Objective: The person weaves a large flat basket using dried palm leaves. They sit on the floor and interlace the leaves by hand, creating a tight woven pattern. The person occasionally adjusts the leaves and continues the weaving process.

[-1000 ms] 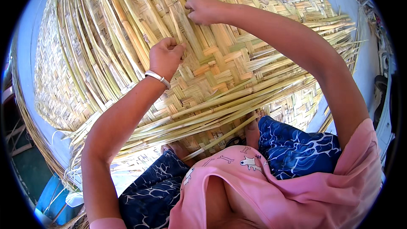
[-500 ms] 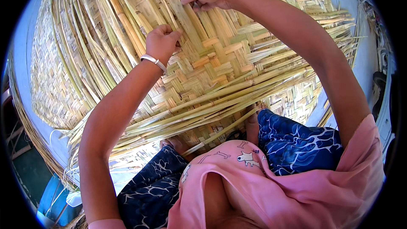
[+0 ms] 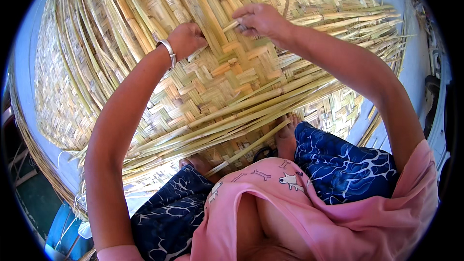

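A large mat [image 3: 63, 99] of woven, flattened cane strips lies before me, yellow and pale green. My right hand [image 3: 263, 21] is above its middle, closed in a pinch on a cane strip [image 3: 230, 26] whose pale end sticks out to the left of the fingers. To the left, my left hand [image 3: 186, 41], with a silver bangle [image 3: 170, 54] at the wrist, is closed low over the weave beside the lengthwise strips [image 3: 205, 12]. Its fingertips are curled under, so what they grip is hidden.
Long loose cane strips [image 3: 232, 118] lie crosswise between my hands and my feet. More loose strips [image 3: 92, 34] run lengthwise over the mat's left side. A bundle of thin strips [image 3: 41, 157] lies along the far left edge. My bare foot [image 3: 286, 140] rests at the mat's near side.
My right hand has moved down and slightly right, and a pale strip end now shows at its fingers. My left hand has shifted only slightly, its wrist turning.
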The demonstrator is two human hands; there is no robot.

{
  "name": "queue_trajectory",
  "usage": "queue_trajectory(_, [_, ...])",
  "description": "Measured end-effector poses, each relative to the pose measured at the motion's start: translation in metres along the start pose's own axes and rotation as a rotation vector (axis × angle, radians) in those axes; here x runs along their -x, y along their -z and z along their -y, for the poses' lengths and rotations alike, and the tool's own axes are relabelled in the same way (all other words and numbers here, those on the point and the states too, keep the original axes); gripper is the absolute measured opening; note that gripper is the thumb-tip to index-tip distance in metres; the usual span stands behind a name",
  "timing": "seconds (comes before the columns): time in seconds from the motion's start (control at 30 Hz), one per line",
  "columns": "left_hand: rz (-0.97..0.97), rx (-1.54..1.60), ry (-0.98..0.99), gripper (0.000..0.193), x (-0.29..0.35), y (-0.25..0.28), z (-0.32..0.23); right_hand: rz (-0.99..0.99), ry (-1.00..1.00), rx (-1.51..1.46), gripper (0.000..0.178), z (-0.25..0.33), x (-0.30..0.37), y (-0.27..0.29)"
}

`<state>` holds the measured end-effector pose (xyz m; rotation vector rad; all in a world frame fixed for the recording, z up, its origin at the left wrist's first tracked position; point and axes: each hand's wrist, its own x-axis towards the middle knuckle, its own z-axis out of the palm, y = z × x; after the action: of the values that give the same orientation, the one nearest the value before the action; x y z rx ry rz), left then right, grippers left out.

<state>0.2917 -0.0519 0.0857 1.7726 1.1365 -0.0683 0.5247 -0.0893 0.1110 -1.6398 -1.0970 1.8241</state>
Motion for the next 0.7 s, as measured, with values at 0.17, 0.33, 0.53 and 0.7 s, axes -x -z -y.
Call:
queue_trajectory(0.17, [0.007,0.019,-0.023,0.028,-0.008,-0.011,0.006,-0.092,-0.082,-0.098,0.028,-0.012,0.016,-0.005])
queue_trajectory(0.33, [-0.017,0.103,0.025,0.029,-0.006,-0.014,0.005,-0.026,0.141,0.432,0.030,0.020,0.025,0.002])
queue_trajectory(0.53, [-0.068,0.316,0.015,0.029,-0.009,-0.021,0.022,-0.022,0.836,1.432,0.024,0.021,-0.014,0.001])
queue_trajectory(0.7, [-0.052,0.336,0.025,0.027,-0.004,-0.019,0.018,0.218,0.445,1.479,0.021,0.038,-0.017,-0.013])
